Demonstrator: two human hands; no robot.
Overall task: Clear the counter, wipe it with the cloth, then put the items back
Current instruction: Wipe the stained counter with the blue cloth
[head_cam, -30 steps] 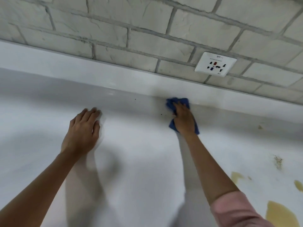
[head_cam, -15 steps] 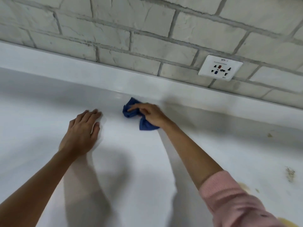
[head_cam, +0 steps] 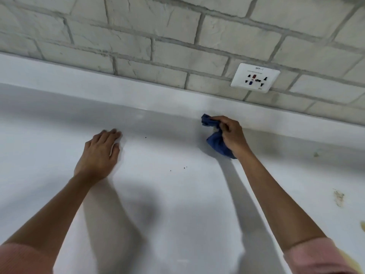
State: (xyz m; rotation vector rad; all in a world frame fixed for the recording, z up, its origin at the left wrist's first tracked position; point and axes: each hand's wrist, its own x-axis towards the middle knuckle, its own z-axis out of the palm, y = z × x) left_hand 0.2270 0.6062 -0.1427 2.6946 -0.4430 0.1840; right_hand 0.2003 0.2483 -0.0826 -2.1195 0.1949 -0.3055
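A blue cloth [head_cam: 216, 142] is bunched up in my right hand [head_cam: 232, 135], pressed on the white counter [head_cam: 177, 194] close to the raised back ledge. My left hand [head_cam: 100, 153] lies flat, palm down, on the counter to the left, with nothing under it that I can see. A few small dark specks [head_cam: 184, 167] lie on the counter between the two hands.
A white wall socket [head_cam: 255, 77] sits on the grey brick wall above the ledge. Brownish and yellow stains [head_cam: 338, 197] mark the counter at the right, with one more stain at the right edge [head_cam: 362, 225].
My right hand has swept the cloth along the back ledge, first to the left, then back to the right. My left hand has stayed flat in place.
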